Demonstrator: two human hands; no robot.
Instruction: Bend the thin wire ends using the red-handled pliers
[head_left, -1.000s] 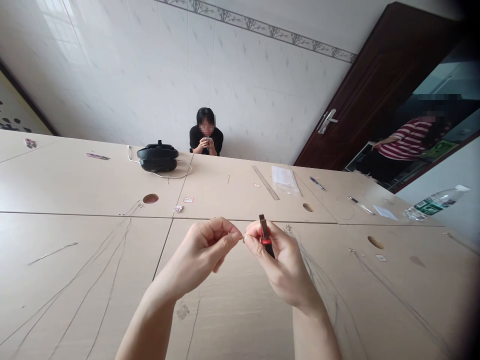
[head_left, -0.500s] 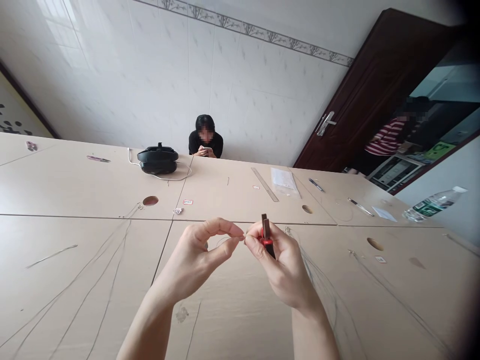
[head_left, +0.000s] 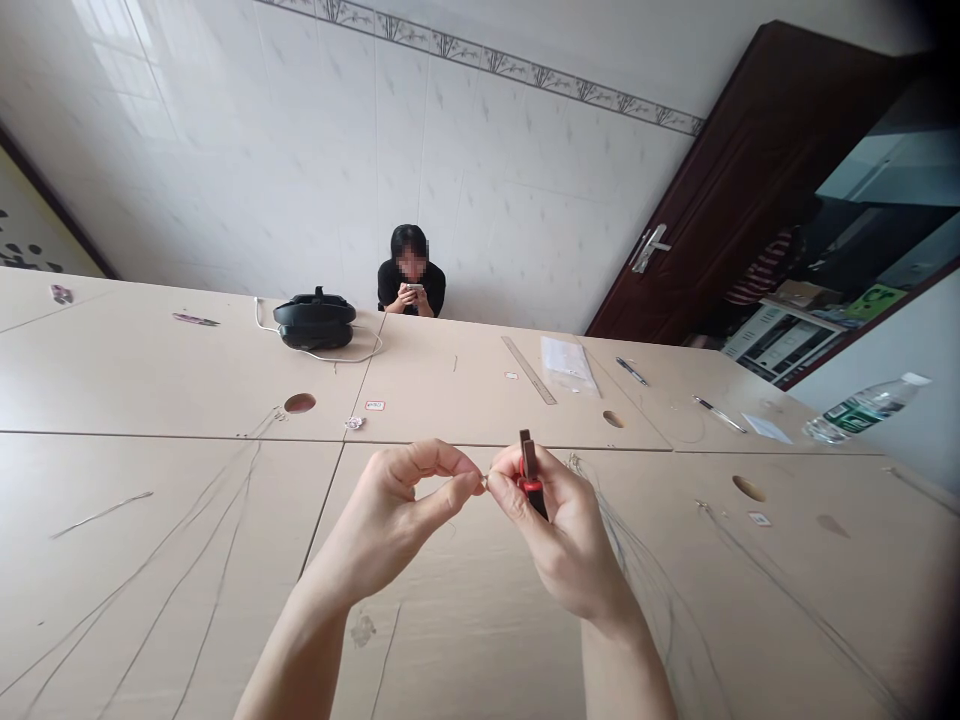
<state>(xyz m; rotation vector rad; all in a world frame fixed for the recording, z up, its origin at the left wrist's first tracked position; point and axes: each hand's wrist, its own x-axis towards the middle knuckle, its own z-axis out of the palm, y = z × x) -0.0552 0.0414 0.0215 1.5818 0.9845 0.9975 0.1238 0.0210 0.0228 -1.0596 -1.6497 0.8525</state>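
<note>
My left hand (head_left: 397,525) is closed, with thumb and forefinger pinched together over the table. A tiny light-coloured piece (head_left: 485,481) shows between its fingertips and those of my right hand (head_left: 568,530); its kind is too small to make out. A pair of pliers (head_left: 531,468) with dark jaws and red on the handles is held in my right hand, jaws pointing up and away. The right thumb and forefinger also meet at the tiny piece. Most of the pliers' handles are hidden in the palm.
Thin wires or cords (head_left: 214,525) lie on the left and more strands (head_left: 637,540) on the right. Farther back are a black headset-like device (head_left: 315,320), a ruler (head_left: 529,370), a plastic bag (head_left: 568,365), pens and a water bottle (head_left: 862,410). A person (head_left: 411,275) sits opposite, holding a phone.
The tiny piece shows more clearly between my fingertips, while my hands have barely moved. In the doorway, the person in a striped top has moved farther back, partly out of sight.
</note>
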